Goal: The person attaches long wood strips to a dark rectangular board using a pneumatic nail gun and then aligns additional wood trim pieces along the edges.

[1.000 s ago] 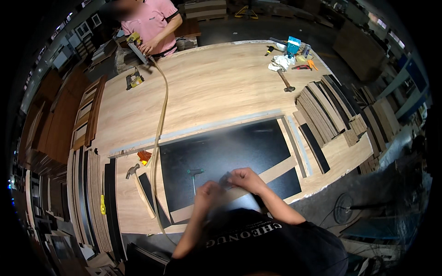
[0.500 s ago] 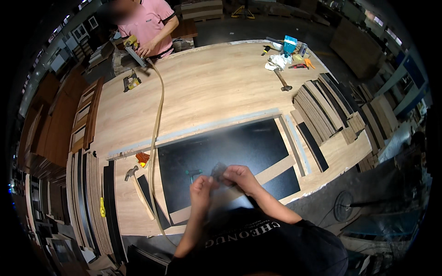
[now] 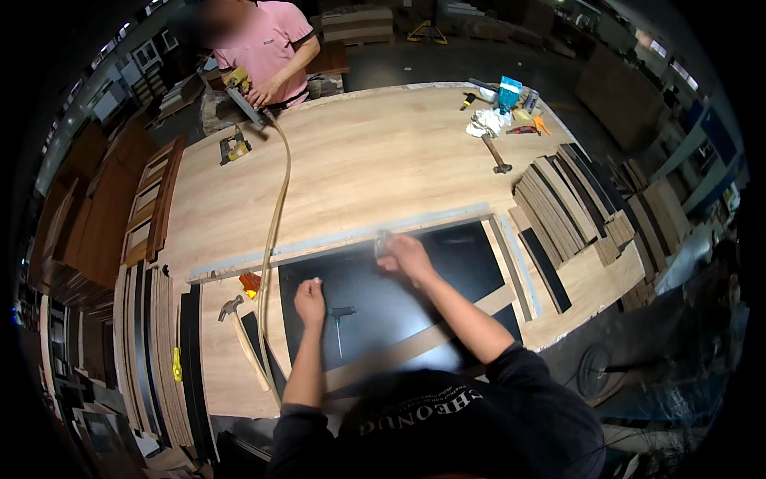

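Over the far part of a black panel [image 3: 471,255], my right hand [image 3: 405,257] is closed on a small see-through plastic bag [image 3: 383,237], blurred, its contents too unclear to tell. My left hand [image 3: 309,302] hovers at the panel's left side, fingertips pinched together; anything between them is too small to name. A T-handled hex key [image 3: 340,313] with a green handle lies on the panel, just right of my left wrist. Across the near part of the panel runs a light brown strip [image 3: 495,300].
A hose [image 3: 285,172] crosses the wooden table left of the panel, near a claw hammer [image 3: 231,307]. Stacked strips [image 3: 550,207] and another hammer [image 3: 493,152] lie right. A nail gun [image 3: 234,148] rests far left, where a person in pink holds a yellow tool [image 3: 238,80].
My hands have parted from close together over the near strip. The right moved away across the panel with the bag; the left shifted left and farther out, uncovering the hex key.
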Available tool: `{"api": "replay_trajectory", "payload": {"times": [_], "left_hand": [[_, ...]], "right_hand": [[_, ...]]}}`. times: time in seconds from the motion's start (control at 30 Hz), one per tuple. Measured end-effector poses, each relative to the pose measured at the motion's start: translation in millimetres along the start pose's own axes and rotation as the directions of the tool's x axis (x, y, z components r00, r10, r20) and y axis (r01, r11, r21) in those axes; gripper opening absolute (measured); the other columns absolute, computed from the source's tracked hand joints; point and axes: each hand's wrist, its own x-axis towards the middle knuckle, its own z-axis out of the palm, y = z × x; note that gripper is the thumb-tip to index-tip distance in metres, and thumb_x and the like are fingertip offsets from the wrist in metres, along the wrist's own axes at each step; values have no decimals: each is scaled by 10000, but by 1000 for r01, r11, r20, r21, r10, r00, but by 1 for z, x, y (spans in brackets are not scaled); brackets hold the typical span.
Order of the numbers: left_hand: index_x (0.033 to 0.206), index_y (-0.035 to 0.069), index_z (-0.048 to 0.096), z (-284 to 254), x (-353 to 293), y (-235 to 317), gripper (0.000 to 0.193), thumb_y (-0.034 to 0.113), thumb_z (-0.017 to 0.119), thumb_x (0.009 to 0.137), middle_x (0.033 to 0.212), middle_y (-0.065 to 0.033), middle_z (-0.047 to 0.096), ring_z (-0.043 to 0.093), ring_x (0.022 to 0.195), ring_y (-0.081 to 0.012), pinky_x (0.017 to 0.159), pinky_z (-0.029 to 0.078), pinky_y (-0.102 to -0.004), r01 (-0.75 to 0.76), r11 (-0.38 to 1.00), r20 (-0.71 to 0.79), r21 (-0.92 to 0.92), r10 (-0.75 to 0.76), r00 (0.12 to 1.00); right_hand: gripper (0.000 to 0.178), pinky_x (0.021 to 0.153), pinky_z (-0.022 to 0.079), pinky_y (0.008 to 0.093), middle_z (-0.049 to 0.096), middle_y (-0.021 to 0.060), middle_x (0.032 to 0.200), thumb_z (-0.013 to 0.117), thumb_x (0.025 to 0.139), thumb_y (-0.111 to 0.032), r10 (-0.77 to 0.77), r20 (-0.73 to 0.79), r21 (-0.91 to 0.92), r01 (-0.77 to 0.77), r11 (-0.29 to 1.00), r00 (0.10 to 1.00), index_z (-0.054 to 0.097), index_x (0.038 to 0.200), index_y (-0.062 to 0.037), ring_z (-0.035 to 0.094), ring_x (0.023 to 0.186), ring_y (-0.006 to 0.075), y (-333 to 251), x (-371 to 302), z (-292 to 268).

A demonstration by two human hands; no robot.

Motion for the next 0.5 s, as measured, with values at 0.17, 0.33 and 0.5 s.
{"api": "replay_trajectory", "payload": {"times": [0.17,0.33,0.5], "left_hand": [[815,40,579,10,25,-34,99,131,580,852,787,-159,560,550,764,-367,681,432,-473,-270,852,-72,449,336,939],[846,73,542,6,25,-39,88,161,537,852,844,-156,547,541,803,-370,674,408,-490,-196,861,12,470,215,977],[872,74,546,8,24,-55,118,190,529,857,859,-149,553,546,827,-361,702,411,-493,-142,888,116,437,101,988]], "right_hand": [[232,603,513,249,674,92,802,573,849,-150,-121,-94,-248,95,964,988,612,1011,12,674,710,123,0,113,0],[279,715,517,348,689,148,832,561,810,-258,-362,-155,-665,174,727,919,667,975,-60,675,792,254,28,202,9],[263,780,499,377,678,186,887,531,842,-252,-391,-313,-645,108,756,866,661,958,-56,654,870,325,71,278,9]]}}
